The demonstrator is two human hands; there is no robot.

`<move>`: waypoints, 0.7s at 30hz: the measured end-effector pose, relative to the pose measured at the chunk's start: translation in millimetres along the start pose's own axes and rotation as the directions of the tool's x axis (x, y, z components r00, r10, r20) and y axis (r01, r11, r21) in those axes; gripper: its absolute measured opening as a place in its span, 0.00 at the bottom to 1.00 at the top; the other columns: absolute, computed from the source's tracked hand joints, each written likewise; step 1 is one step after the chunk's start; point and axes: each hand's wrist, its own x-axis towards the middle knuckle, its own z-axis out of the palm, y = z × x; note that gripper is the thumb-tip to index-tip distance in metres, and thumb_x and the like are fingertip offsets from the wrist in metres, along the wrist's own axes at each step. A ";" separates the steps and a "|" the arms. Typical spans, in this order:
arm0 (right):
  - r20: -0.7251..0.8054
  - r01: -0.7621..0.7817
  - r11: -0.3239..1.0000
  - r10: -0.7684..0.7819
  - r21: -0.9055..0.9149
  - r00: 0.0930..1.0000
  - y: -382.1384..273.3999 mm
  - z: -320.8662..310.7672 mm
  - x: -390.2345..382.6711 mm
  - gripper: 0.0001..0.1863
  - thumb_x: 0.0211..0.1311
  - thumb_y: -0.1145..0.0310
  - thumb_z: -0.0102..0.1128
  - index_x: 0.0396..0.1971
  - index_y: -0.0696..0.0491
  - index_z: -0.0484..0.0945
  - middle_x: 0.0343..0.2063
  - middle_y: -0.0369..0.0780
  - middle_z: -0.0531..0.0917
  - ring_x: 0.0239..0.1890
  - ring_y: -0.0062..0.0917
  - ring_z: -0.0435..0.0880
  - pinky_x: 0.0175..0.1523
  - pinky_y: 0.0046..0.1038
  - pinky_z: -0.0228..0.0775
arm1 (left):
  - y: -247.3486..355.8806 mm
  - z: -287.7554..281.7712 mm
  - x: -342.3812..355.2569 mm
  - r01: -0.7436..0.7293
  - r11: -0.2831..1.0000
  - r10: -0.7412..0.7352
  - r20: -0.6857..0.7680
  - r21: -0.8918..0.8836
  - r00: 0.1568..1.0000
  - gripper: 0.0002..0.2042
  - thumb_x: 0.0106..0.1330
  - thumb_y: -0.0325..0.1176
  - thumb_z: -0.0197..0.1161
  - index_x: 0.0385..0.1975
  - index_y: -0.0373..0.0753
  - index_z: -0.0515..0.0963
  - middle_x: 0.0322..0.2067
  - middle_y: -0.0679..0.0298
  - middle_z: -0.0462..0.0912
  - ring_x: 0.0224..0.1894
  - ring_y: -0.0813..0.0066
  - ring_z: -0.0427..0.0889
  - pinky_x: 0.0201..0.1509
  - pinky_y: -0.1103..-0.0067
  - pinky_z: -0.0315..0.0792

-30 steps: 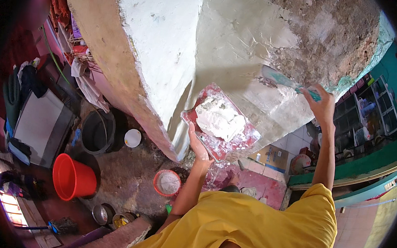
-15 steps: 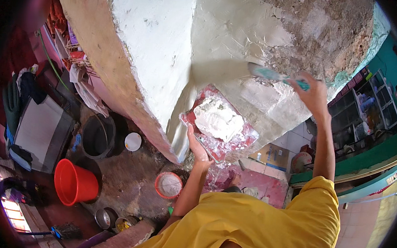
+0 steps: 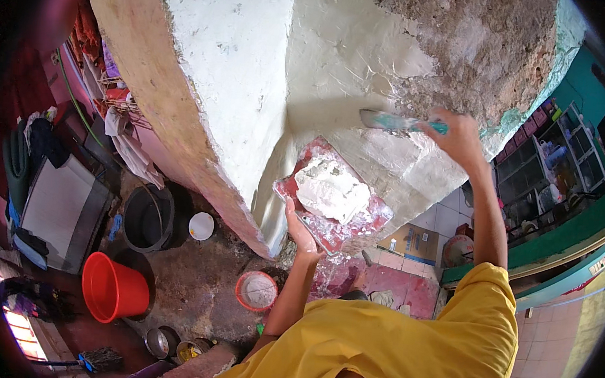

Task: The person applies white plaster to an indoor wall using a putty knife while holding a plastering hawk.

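My left hand (image 3: pixel 301 235) grips a red plaster board (image 3: pixel 316 151) by its near left edge, holding it close to the wall. A thick heap of white plaster (image 3: pixel 331 188) sits on that board. In my right hand (image 3: pixel 457 136) is a putty knife (image 3: pixel 397 121) with a green handle, its blade pointing left against the wall. The wall (image 3: pixel 345 60) has smooth, damp-looking plaster around the blade. Rough brown bare masonry (image 3: pixel 477 54) shows above and to the right. Left of the inner corner, the wall face (image 3: pixel 227 66) is white.
On the floor at left are a red bucket (image 3: pixel 113 288), a black bucket (image 3: pixel 150 218), a white lid-like round (image 3: pixel 201 226) and a small red tub of white powder (image 3: pixel 256 291). Metal pots (image 3: pixel 161 342) stand near the lower edge. A cardboard box (image 3: pixel 413 242) and a shelf rack (image 3: pixel 560 160) are at right.
My right hand has moved the putty knife left and slightly down across the wall. My left hand keeps the board in nearly the same place.
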 end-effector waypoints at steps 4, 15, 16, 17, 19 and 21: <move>0.138 -0.198 0.979 0.204 -0.053 0.969 12.6 -40.2 -2.7 0.16 0.50 0.57 0.70 0.31 0.54 0.82 0.20 0.45 0.81 0.21 0.38 0.81 0.28 0.32 0.71 | 0.3 -1.9 -1.0 0.019 1.000 -0.019 0.000 -0.003 1.000 0.33 0.67 0.58 0.45 0.62 0.38 0.62 0.57 0.56 0.69 0.57 0.58 0.70 0.61 0.63 0.64; -0.022 -0.085 0.996 0.085 0.038 0.996 3.0 -26.9 -20.3 0.17 0.49 0.59 0.72 0.27 0.58 0.80 0.19 0.43 0.80 0.18 0.30 0.76 0.26 0.27 0.68 | -0.6 -1.7 1.8 0.017 1.000 -0.017 0.018 0.014 1.000 0.31 0.68 0.57 0.42 0.62 0.38 0.62 0.58 0.57 0.68 0.57 0.58 0.70 0.61 0.64 0.64; -0.024 -0.084 0.993 0.087 0.086 0.996 -4.7 -9.5 -16.0 0.17 0.49 0.59 0.72 0.27 0.58 0.80 0.19 0.43 0.80 0.17 0.31 0.76 0.26 0.28 0.68 | 1.6 -1.1 1.1 0.027 1.000 -0.027 0.019 0.014 0.999 0.31 0.68 0.57 0.42 0.62 0.38 0.62 0.58 0.57 0.68 0.57 0.59 0.70 0.61 0.64 0.64; -0.029 -0.081 0.988 0.085 0.130 0.996 -9.7 1.6 -11.5 0.17 0.49 0.59 0.72 0.28 0.58 0.80 0.20 0.43 0.80 0.17 0.31 0.76 0.25 0.28 0.67 | 2.5 0.1 1.1 0.022 1.000 -0.023 0.028 0.020 0.999 0.31 0.69 0.57 0.42 0.62 0.38 0.62 0.58 0.57 0.68 0.57 0.59 0.71 0.61 0.64 0.65; -0.086 -0.089 0.991 0.098 0.099 0.991 -3.2 10.7 -9.6 0.18 0.49 0.56 0.71 0.30 0.57 0.81 0.19 0.44 0.80 0.18 0.35 0.78 0.26 0.30 0.69 | 3.1 2.0 1.0 0.012 0.999 -0.013 0.043 0.031 0.999 0.30 0.69 0.57 0.41 0.61 0.39 0.62 0.57 0.58 0.69 0.56 0.59 0.71 0.61 0.65 0.65; -0.084 -0.128 0.989 0.134 0.074 0.987 3.3 8.8 -9.8 0.19 0.49 0.56 0.71 0.31 0.57 0.81 0.19 0.44 0.81 0.19 0.37 0.80 0.26 0.31 0.70 | 2.8 3.1 1.5 -0.008 1.000 0.007 0.041 0.029 0.999 0.30 0.69 0.56 0.42 0.61 0.38 0.62 0.57 0.58 0.69 0.56 0.59 0.72 0.60 0.65 0.67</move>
